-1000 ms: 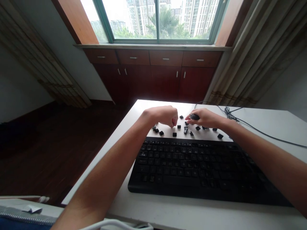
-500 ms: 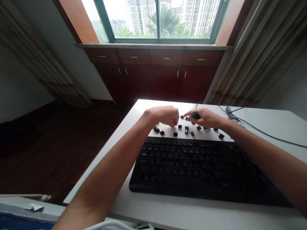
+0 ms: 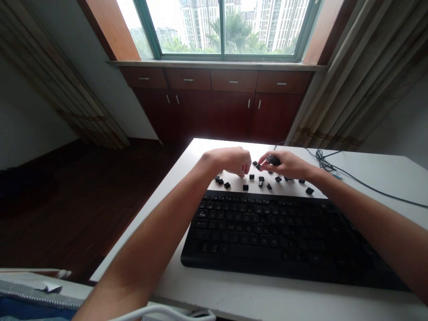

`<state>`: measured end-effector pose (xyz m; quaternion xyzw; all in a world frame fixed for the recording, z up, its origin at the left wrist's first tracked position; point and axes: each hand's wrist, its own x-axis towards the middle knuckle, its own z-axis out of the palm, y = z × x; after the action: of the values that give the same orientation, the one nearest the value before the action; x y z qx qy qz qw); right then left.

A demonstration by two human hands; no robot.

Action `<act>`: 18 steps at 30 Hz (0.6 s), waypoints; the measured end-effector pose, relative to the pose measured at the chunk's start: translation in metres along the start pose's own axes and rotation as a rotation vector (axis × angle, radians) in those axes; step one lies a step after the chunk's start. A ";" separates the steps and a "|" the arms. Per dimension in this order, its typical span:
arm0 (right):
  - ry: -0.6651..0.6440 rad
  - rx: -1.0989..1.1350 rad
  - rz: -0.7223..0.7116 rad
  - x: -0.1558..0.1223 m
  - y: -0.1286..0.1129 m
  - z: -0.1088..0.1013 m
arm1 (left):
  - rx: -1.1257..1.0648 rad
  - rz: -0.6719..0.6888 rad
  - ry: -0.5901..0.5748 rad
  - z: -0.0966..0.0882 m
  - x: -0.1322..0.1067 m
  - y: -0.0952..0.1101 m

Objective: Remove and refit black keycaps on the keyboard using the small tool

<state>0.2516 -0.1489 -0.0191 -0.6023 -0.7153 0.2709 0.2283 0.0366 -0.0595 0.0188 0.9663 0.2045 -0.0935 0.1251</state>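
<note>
The black keyboard (image 3: pixel 254 253) lies in front of me, with several key sockets bare of caps. Loose black keycaps (image 3: pixel 245 187) are scattered on the table behind it. My left hand (image 3: pixel 232 160) is closed over the table at the left of the keycaps; its fingertips are pinched, and what they hold is hidden. In my right hand (image 3: pixel 284 164) is a small black-handled tool (image 3: pixel 273 160) with a thin, wire-like end. The thumb and a finger of that hand meet at a keycap (image 3: pixel 257 166) beyond the others; I cannot tell whether it is lifted.
The white table (image 3: pixel 227 285) carries everything. A coiled black cable (image 3: pixel 323 160) runs along its right back side. Red-brown cabinets (image 3: pixel 214 111) stand under the window, and a white curved bar (image 3: pixel 160 310) is at the bottom edge.
The fingers of my right hand have curled in from a stretched reach to a pinch at a keycap. My left hand has hardly moved.
</note>
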 end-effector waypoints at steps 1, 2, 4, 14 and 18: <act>-0.007 0.006 -0.001 0.000 0.000 0.000 | -0.001 0.000 -0.001 0.000 0.000 0.000; -0.013 0.010 0.000 -0.001 -0.001 0.000 | -0.003 0.000 -0.003 -0.001 -0.001 0.001; -0.024 0.016 0.008 -0.002 -0.002 -0.001 | -0.008 -0.003 -0.010 -0.001 -0.001 0.001; 0.000 -0.041 0.048 -0.002 0.000 0.000 | -0.022 -0.026 -0.023 -0.001 -0.001 0.001; 0.014 -0.071 0.062 -0.001 0.000 0.002 | -0.022 -0.023 -0.025 -0.002 -0.002 0.003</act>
<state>0.2499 -0.1504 -0.0207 -0.6341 -0.7037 0.2479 0.2032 0.0367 -0.0626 0.0219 0.9613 0.2148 -0.1049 0.1370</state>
